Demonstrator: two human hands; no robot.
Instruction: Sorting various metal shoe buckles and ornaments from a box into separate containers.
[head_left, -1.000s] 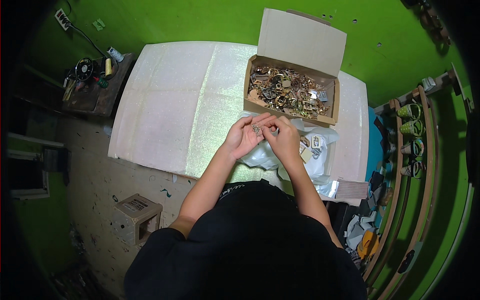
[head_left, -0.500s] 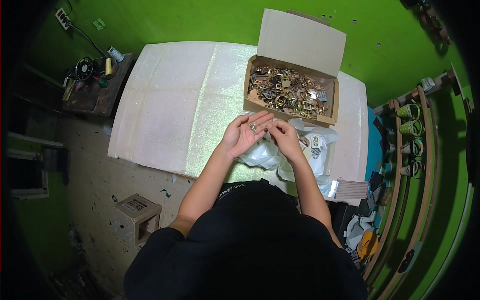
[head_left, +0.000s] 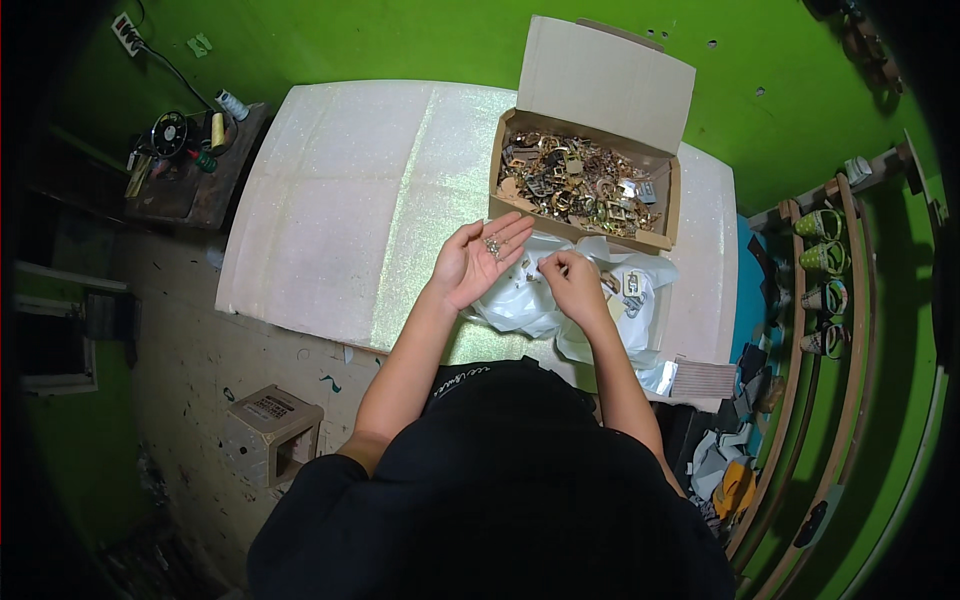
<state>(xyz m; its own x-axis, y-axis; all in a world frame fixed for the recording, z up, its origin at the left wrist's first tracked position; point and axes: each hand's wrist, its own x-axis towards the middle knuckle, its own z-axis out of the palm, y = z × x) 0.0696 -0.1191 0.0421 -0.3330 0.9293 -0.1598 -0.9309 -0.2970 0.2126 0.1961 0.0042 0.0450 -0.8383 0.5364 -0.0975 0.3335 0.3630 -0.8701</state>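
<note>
Shimmering tabletop point(head_left: 320, 200), green wall point(head_left: 400, 45) beyond at twelve o'clock; left fingers point(head_left: 516, 229) unfolded under small metal pieces point(head_left: 493, 246), right fingers point(head_left: 556, 262) pinched together

Left forearm point(head_left: 405, 370) bare, angled toward 1 o'clock; left hand point(head_left: 472, 271) palm up, fingers point(head_left: 514, 233) extended toward 2. Right forearm point(head_left: 628, 392) bare, angled toward 11; right hand point(head_left: 575, 285) curled, fingers bent toward 9, too small to tell whether tips meet. Hands near but apart, right one at the left's 3 o'clock.
</note>
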